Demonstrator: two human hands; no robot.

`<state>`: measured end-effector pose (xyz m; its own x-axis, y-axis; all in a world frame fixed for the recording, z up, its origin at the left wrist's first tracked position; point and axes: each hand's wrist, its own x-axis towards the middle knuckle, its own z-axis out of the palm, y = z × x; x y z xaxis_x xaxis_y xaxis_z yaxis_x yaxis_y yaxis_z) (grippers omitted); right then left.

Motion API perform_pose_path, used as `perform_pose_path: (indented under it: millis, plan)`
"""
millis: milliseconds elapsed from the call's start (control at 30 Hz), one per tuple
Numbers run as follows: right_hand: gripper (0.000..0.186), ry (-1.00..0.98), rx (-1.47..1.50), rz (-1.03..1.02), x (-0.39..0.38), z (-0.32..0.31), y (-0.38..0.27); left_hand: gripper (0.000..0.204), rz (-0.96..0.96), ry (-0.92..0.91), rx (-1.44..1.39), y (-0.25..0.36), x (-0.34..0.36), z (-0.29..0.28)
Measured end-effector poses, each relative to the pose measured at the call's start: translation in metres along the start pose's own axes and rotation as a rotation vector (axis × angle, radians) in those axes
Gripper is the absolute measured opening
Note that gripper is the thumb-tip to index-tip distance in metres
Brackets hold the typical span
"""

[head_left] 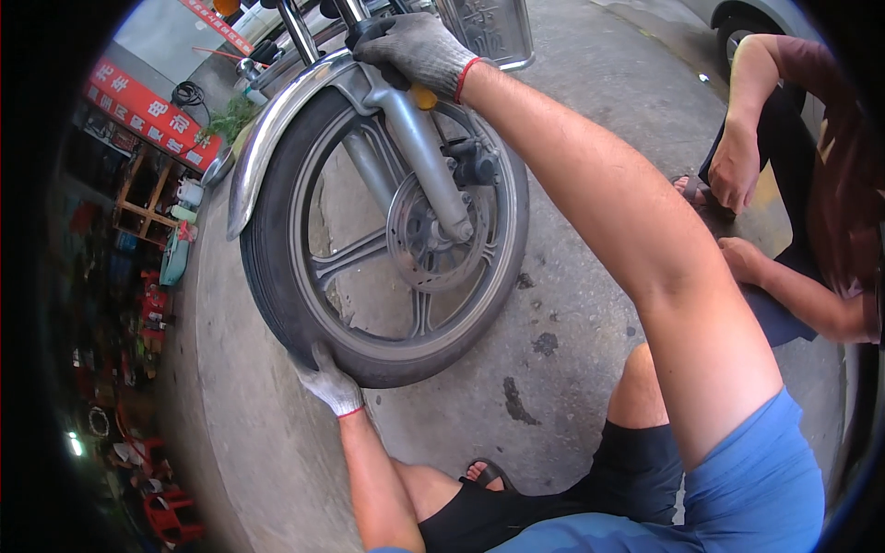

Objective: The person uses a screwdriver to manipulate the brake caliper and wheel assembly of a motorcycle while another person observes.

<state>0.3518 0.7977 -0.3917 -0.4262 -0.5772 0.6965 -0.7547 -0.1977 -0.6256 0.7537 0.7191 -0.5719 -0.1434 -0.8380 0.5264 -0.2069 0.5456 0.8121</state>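
Observation:
A motorcycle's front wheel with black tyre, cast spokes and brake disc fills the middle, under a chrome mudguard. My left hand, in a grey glove with red cuff, holds the tyre at its lower left. At the top, my gloved right hand is closed round the upper front fork, above the silver lower leg and beside a yellow part; its fingertips are partly hidden.
Another person sits close on the right, bare hands low, near a silver car. Concrete ground has dark stains. Red banners, a wooden rack, red stools and containers line the left.

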Motion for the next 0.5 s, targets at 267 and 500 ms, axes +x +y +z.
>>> perform_pose_path:
  millis: [267, 500]
  plan:
    - [0.035, 0.127, 0.009, 0.123, -0.059, -0.023, -0.041, 0.055, 0.03, -0.036, -0.019, -0.001, 0.001, -0.002]
    - [0.029, -0.082, -0.516, 0.304, -0.139, -0.074, -0.076, 0.056, 0.056, -0.049, -0.098, -0.009, 0.001, 0.0]
